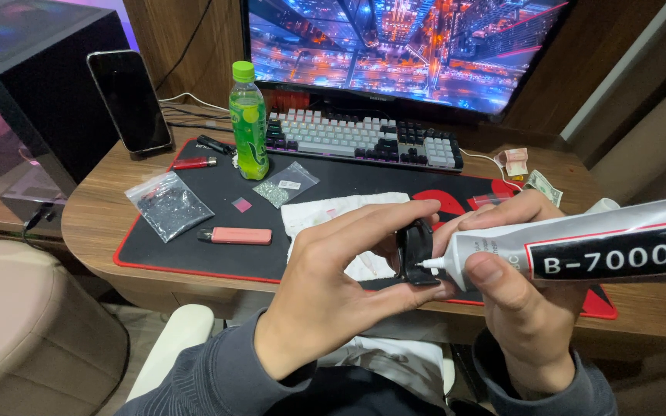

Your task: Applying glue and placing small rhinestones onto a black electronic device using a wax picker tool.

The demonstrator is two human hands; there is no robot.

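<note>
Wooden counter [102, 212] with rounded edges, a black desk mat [217, 181] with red trim on top, and a big monitor [402, 46] showing a neon city at the back

Up close, both hands are busy. The left hand [333, 285] is curled around a small black part [416, 250], thumb below and fingers over the top, holding it just above the counter's front edge. The right hand [514, 285] is gripping a grey glue tube [580, 250] with a black and red label, and the tube's thin white nozzle is touching the black part, or as good as

Right behind the hands there's a white cloth [325, 212] on the mat. Left of that lies a pink lighter-shaped thing [234, 236], then a tiny pink square [241, 205] and two clear zip bags: one with dark bits [168, 203], one with pale bits [287, 185]. A green drink bottle [249, 123] stands upright near the keyboard [364, 140], which is grey, white and black. A red lighter [194, 162] sits at the mat's back left corner, and a dark phone [129, 100] leans against a black box further left. Some folded banknotes [543, 183] are over on the right, past the mat
</note>
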